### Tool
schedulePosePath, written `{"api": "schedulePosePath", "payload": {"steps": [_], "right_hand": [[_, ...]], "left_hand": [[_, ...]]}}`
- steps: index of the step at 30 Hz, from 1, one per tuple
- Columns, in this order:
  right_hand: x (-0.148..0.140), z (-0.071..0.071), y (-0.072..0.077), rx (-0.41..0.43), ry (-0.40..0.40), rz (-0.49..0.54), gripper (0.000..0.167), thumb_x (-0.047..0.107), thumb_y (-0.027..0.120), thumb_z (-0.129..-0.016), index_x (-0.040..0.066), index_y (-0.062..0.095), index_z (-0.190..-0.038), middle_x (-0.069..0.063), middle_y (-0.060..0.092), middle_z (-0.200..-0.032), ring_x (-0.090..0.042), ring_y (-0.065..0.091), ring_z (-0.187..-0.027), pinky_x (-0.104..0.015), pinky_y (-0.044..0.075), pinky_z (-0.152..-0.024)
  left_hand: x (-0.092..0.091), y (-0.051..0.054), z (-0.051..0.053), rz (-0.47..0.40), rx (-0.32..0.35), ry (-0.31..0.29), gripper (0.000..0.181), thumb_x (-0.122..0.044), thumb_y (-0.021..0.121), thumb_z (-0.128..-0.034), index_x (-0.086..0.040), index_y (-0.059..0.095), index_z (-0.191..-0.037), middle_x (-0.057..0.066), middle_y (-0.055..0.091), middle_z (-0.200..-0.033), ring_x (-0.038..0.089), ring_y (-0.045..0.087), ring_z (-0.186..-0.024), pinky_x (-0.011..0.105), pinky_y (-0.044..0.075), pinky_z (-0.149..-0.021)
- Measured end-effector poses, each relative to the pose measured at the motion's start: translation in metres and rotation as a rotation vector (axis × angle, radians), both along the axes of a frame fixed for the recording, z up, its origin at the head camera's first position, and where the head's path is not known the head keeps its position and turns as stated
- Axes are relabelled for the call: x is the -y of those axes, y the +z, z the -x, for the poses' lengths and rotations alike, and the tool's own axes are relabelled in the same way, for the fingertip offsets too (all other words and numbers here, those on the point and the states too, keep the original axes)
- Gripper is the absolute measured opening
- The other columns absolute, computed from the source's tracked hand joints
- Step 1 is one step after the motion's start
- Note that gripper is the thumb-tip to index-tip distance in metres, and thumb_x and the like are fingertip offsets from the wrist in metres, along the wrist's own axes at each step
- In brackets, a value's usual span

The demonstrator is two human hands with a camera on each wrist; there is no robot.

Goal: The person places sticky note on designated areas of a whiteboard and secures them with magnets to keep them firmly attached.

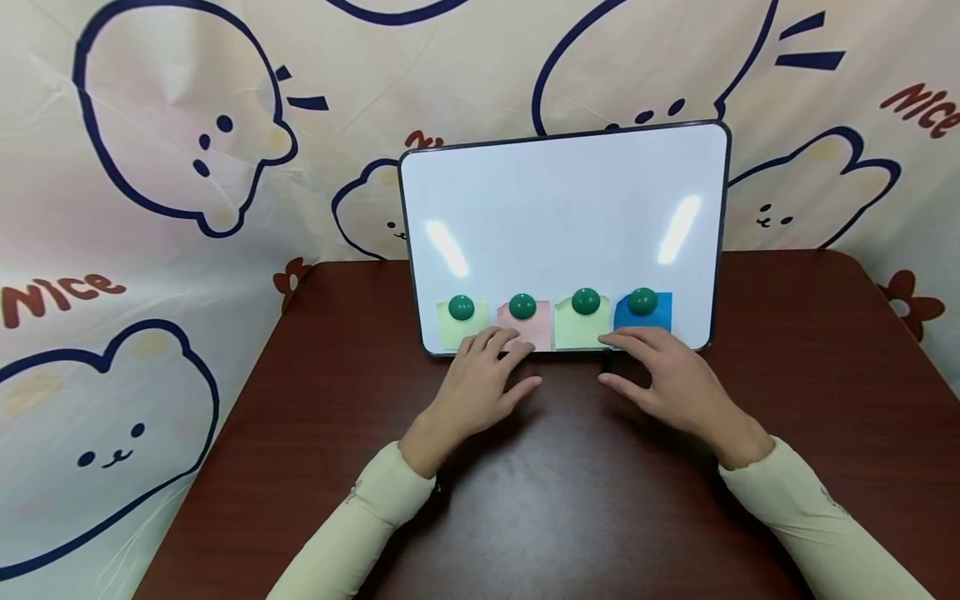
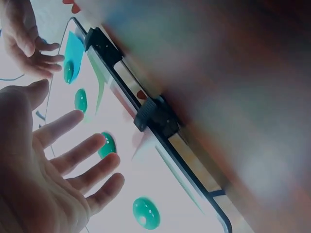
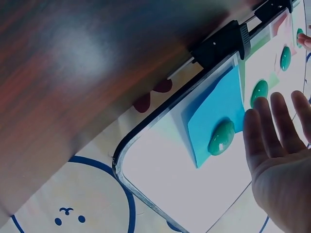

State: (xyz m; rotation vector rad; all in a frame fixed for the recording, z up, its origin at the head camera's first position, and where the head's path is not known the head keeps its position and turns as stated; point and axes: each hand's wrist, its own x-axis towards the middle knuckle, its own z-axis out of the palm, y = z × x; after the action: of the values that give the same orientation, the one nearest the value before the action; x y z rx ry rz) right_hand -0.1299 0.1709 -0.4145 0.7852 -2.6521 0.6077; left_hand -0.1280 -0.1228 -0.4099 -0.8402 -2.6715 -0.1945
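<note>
A framed whiteboard (image 1: 562, 208) stands tilted on the table. Along its lower edge hang several sticky notes, each under a round green magnet: a pale green note (image 1: 450, 333) at left, a pink note (image 1: 538, 321), a second pale green note (image 1: 581, 332) and a blue note (image 1: 663, 310) at right. My left hand (image 1: 480, 379) is spread in front of the left and pink notes, its fingers relaxed and holding nothing. Before the blue note, my right hand (image 1: 678, 379) has its thumb and fingers apart, also holding nothing. Whether any fingertip touches the board, I cannot tell.
Black clamp-like supports (image 2: 158, 116) grip the board's bottom edge. The dark brown table (image 1: 315, 450) extends around and in front of it. Behind hangs a cloth (image 1: 180, 275) printed with cartoon bears.
</note>
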Motion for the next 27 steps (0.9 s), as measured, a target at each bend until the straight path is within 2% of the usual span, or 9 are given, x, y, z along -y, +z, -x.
{"api": "schedulePosePath", "payload": {"steps": [8, 18, 21, 27], "right_hand": [[-0.003, 0.0, -0.003, 0.016, 0.001, -0.105, 0.06, 0.05, 0.071, -0.088, 0.021, 0.057, -0.139, -0.009, 0.057, -0.138, -0.032, 0.051, -0.128, -0.056, 0.045, -0.103], [-0.013, -0.004, -0.009, -0.044, -0.042, -0.221, 0.064, 0.056, 0.067, -0.088, 0.021, 0.056, -0.141, -0.011, 0.054, -0.143, -0.033, 0.045, -0.135, -0.056, 0.039, -0.109], [-0.019, -0.007, -0.01, -0.009, -0.075, -0.246, 0.067, 0.057, 0.065, -0.088, 0.022, 0.053, -0.144, -0.011, 0.05, -0.148, -0.034, 0.04, -0.14, -0.057, 0.036, -0.112], [-0.028, -0.011, -0.01, 0.055, -0.113, -0.264, 0.07, 0.059, 0.062, -0.09, 0.023, 0.047, -0.148, -0.012, 0.044, -0.154, -0.036, 0.031, -0.146, -0.06, 0.031, -0.113]], "left_hand": [[0.017, -0.001, -0.001, 0.048, 0.004, 0.058, 0.05, -0.052, 0.056, -0.0973, -0.021, 0.06, -0.135, 0.009, 0.053, -0.141, 0.033, 0.046, -0.134, 0.052, 0.041, -0.106], [0.035, -0.001, -0.006, 0.109, 0.036, 0.157, 0.054, -0.057, 0.053, -0.0974, -0.027, 0.054, -0.143, 0.01, 0.045, -0.15, 0.036, 0.039, -0.141, 0.056, 0.039, -0.105], [0.04, -0.002, -0.007, 0.143, 0.075, 0.179, 0.056, -0.058, 0.051, -0.0976, -0.031, 0.049, -0.146, 0.01, 0.04, -0.155, 0.038, 0.033, -0.145, 0.06, 0.037, -0.107], [0.043, -0.005, -0.011, 0.198, 0.194, 0.215, 0.058, -0.061, 0.042, -0.0996, -0.04, 0.034, -0.153, 0.007, 0.027, -0.164, 0.037, 0.018, -0.153, 0.067, 0.029, -0.108]]}}
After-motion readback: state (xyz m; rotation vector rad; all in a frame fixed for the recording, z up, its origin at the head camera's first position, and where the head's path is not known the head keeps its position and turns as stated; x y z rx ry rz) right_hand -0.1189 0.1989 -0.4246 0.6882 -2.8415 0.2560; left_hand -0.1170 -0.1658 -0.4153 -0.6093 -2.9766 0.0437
